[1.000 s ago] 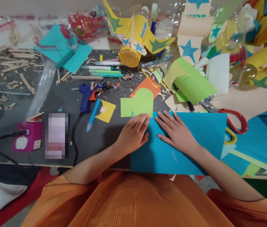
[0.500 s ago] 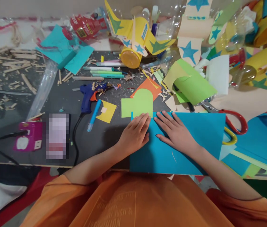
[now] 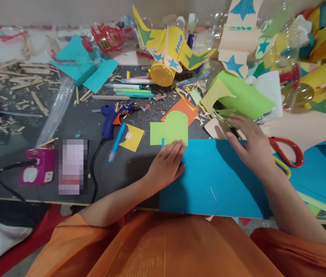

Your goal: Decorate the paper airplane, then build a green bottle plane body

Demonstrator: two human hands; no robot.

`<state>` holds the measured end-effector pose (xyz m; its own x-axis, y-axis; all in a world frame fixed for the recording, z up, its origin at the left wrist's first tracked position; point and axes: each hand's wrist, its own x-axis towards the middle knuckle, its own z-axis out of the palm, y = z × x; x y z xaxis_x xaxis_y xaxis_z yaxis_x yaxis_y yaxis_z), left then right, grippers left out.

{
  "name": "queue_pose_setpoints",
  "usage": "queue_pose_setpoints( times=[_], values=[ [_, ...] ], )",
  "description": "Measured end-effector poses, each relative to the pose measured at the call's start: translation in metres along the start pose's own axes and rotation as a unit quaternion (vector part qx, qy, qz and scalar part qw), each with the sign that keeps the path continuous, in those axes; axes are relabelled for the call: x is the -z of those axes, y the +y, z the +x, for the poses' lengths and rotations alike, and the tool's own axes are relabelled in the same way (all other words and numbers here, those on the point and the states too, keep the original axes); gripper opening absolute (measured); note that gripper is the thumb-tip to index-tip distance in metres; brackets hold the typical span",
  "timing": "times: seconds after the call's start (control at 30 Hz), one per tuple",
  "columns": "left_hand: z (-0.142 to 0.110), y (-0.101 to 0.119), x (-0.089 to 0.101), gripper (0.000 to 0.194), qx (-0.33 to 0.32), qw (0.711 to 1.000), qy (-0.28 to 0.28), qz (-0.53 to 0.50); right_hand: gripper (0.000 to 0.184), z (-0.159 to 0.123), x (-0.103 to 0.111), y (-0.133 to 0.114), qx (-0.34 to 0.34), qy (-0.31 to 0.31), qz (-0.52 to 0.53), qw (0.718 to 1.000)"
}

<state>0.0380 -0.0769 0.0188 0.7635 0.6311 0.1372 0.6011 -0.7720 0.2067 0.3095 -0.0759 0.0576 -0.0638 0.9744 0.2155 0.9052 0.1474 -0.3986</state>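
A blue sheet of paper (image 3: 200, 184) lies at the table's front edge, with a thin pale paper sliver on it. My left hand (image 3: 167, 163) rests flat on its upper left corner, fingertips at the bottom of a light green paper cutout (image 3: 177, 127) with a rounded top. My right hand (image 3: 251, 146) is raised over the sheet's upper right edge, fingers apart and nothing visible in them. Its fingertips are by a green paper roll (image 3: 243, 96) and the dark tip of a tool partly hidden there. Beside the wrist are red-handled scissors (image 3: 288, 152).
To the left lie a blue glue gun (image 3: 109, 119), a blue marker (image 3: 117, 142), a yellow paper piece (image 3: 134, 137), a phone (image 3: 72, 165) and a purple power block (image 3: 37, 167). A yellow paper-and-bottle rocket (image 3: 165, 54) stands behind. Wood sticks, scraps and bottles crowd the back.
My right hand has lifted off the blue sheet and moved right and forward to the green roll. The left hand stays on the sheet. The view has shifted slightly.
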Motion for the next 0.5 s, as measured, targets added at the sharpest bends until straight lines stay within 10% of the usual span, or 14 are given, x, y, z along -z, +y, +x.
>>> queue_pose_setpoints(
  times=[0.5],
  values=[
    [0.0,0.001,0.0,0.051,0.002,1.0,0.011,0.019,0.016,0.008,0.023,0.01,-0.109,0.088,-0.008,0.99]
  ],
)
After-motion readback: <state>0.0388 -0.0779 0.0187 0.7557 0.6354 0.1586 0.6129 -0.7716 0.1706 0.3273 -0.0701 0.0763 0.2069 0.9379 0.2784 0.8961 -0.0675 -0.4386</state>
